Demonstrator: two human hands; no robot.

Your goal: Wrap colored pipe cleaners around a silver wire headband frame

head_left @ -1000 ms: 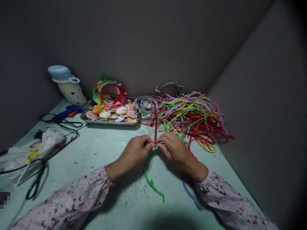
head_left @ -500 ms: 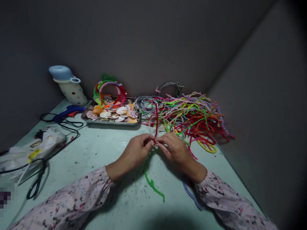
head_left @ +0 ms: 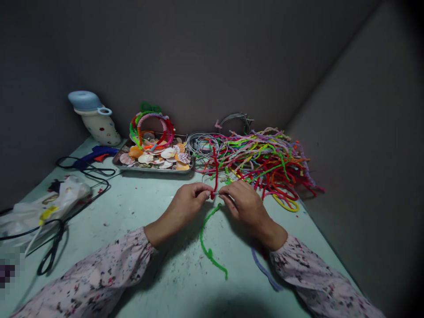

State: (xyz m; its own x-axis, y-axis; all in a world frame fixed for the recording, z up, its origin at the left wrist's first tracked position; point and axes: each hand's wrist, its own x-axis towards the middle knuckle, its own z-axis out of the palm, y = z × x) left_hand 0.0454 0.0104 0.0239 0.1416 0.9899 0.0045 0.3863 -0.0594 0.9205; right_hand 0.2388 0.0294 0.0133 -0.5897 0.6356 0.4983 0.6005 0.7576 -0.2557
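Note:
My left hand [head_left: 188,205] and my right hand [head_left: 243,205] meet above the pale green table top [head_left: 132,207], fingertips almost touching. The left fingers pinch the lower end of an upright red pipe cleaner [head_left: 215,170]. The right fingers pinch a thin silver wire [head_left: 217,193] beside it, and its length is hard to follow against the pile behind. Below my hands, a green pipe cleaner [head_left: 203,240] curves across the table, its upper end near my right fingers. A purple pipe cleaner [head_left: 265,270] lies by my right wrist.
A large heap of multicoloured pipe cleaners [head_left: 265,161] and grey wire coils [head_left: 202,143] lie ahead. To their left stands a metal tray of seashells [head_left: 152,170] with pipe-cleaner rings [head_left: 152,128]. Further left are a blue glue gun [head_left: 96,154], black scissors [head_left: 49,251] and a plastic bag [head_left: 43,212].
My hands have drawn slightly apart, and the wire now shows between the fingertips. The green pipe cleaner's upper end has shifted right, and the red pipe cleaner stands a little straighter.

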